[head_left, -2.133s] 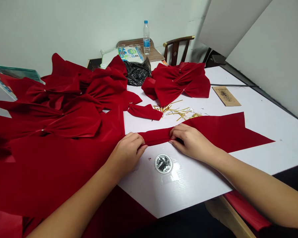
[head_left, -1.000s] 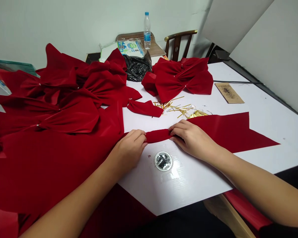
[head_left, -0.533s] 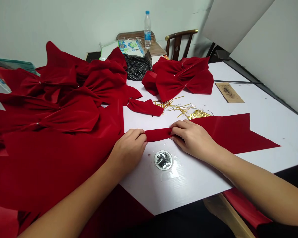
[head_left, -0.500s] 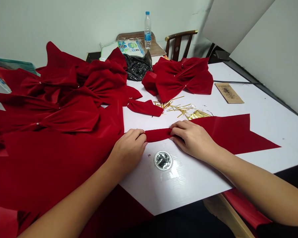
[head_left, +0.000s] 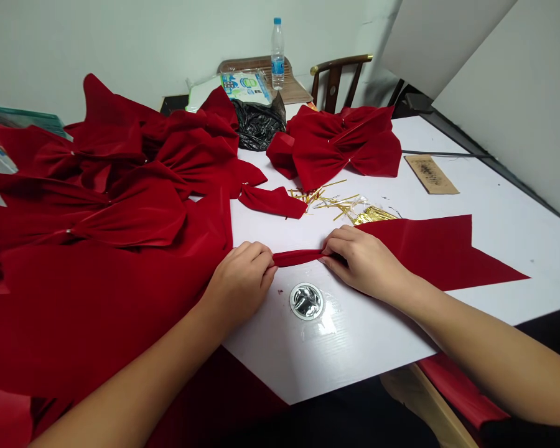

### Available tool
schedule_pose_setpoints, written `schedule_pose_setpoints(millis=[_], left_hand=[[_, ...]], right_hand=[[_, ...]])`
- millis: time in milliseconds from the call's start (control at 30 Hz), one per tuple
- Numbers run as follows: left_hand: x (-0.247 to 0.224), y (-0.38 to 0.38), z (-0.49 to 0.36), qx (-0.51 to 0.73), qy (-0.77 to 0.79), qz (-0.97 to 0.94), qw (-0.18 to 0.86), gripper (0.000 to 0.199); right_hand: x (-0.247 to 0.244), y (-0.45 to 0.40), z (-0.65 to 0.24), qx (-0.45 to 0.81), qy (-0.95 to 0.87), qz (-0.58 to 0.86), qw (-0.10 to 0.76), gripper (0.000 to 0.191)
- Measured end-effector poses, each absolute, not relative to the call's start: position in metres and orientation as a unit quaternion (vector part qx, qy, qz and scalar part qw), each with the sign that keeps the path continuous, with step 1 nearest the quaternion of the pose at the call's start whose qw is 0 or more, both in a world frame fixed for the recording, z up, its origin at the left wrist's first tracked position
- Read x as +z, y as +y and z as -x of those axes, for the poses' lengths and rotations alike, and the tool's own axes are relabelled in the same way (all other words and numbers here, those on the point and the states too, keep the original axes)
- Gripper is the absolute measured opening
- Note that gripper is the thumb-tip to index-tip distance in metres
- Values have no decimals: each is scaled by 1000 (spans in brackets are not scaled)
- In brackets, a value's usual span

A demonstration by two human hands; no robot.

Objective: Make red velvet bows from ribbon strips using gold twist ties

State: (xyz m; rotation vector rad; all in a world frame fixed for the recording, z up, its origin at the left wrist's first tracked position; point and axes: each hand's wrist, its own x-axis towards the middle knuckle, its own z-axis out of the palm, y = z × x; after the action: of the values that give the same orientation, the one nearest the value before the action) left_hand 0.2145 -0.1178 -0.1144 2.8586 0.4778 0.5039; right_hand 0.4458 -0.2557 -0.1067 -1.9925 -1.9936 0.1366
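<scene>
A strip of red fabric [head_left: 297, 257] is bunched into a narrow band between my two hands, just above the white tabletop. My left hand [head_left: 245, 270] is closed on the band's left part, beside the large heap of red cloth. On the right, my right hand [head_left: 354, 255] pinches the same fabric between thumb and fingers. Past it the strip spreads flat, ending in a notched, pointed tail [head_left: 448, 255]. Below the band, a round metal-rimmed disc [head_left: 307, 302] is set in the table under clear tape.
Several gathered red bows [head_left: 121, 205] are piled at left; more bows [head_left: 340, 146] lie at the back. Gold twist ties [head_left: 373, 214] are scattered beyond my hands. Also there: a black plastic bag [head_left: 259, 124], a water bottle [head_left: 277, 56], a cardboard piece [head_left: 432, 174] and a wooden chair [head_left: 336, 78].
The fabric between my hands has been gathered from a wider band into a thinner one. Both hands stay in nearly the same place.
</scene>
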Motion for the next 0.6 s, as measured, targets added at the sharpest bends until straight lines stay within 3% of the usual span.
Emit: schedule_pose_setpoints(millis=[267, 467, 600], left_hand=[[-119, -113, -212, 251, 147, -943, 165, 13], [-118, -112, -210, 266, 186, -929, 181, 17], [-116, -113, -209, 230, 197, -943, 139, 22]], right_hand=[[-111, -256, -458, 102, -695, 665, 255, 20], [-114, -255, -460, 95, -661, 696, 264, 28], [-114, -254, -458, 96, -659, 701, 255, 14]])
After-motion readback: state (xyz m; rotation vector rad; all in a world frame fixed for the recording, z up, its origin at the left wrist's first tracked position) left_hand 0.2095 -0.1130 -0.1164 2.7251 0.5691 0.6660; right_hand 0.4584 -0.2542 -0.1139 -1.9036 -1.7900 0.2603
